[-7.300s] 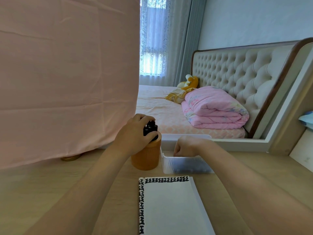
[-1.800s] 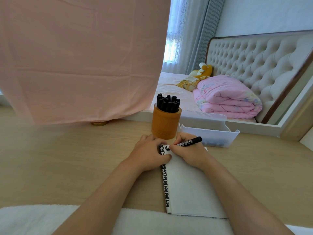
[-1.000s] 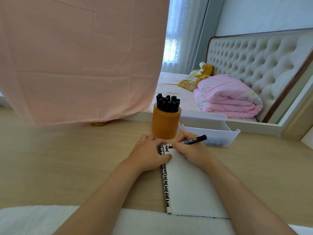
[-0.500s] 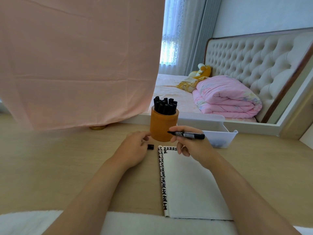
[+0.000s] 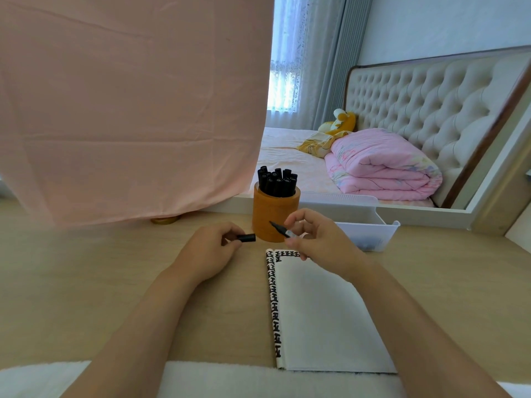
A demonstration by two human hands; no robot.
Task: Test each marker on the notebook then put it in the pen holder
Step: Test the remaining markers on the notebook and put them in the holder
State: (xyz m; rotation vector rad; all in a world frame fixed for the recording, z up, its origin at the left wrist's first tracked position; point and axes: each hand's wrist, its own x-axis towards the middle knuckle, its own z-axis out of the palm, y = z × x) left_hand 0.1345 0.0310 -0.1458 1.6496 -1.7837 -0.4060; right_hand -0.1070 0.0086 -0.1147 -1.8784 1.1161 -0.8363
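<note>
At twelve o'clock of the notebook, right hand pinched the marker, probably light and stiff, by its barrel; left hand pinched its cap.

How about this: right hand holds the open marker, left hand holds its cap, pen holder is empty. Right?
Not quite: the head view shows the pen holder full of black markers, not empty. The right hand does hold the open marker, and the left hand its cap.

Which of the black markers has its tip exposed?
The black marker pinched in the right hand, its bare tip pointing toward the black cap in the left hand; the other markers stand in the orange cylindrical pen holder, no tips showing.
</note>
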